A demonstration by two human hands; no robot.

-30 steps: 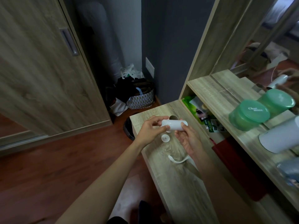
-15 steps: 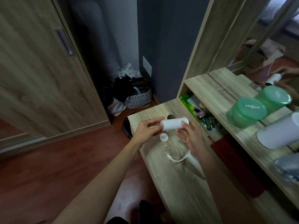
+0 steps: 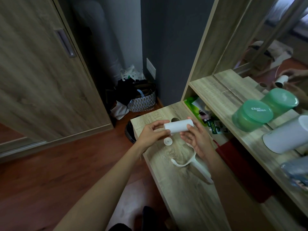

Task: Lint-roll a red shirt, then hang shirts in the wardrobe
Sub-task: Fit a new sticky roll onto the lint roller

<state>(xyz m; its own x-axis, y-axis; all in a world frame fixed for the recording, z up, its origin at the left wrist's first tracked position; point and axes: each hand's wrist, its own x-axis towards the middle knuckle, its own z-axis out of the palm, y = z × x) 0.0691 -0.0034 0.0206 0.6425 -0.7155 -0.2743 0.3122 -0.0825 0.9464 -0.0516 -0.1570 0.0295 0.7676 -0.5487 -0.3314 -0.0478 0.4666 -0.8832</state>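
Note:
A white lint roll is held level above the wooden desk. My left hand pinches its left end and my right hand grips its right end from below. Under the roll a small white round cap lies on the desk. The white lint roller handle, without its roll, lies nearer me and is partly hidden by my right forearm. Something red lies in the compartment under the shelf; I cannot tell whether it is the shirt. The wardrobe's wooden sliding door stands at the left.
A round cable hole sits at the desk's far end. On the shelf stand a green lidded tub and a white container, with a mirror behind. A patterned basket of clothes and bags stands on the floor in the corner.
Both hands have kept hold of the roll and turned it slightly between the fingers. The view has shifted a little. The cap and handle have stayed on the desk.

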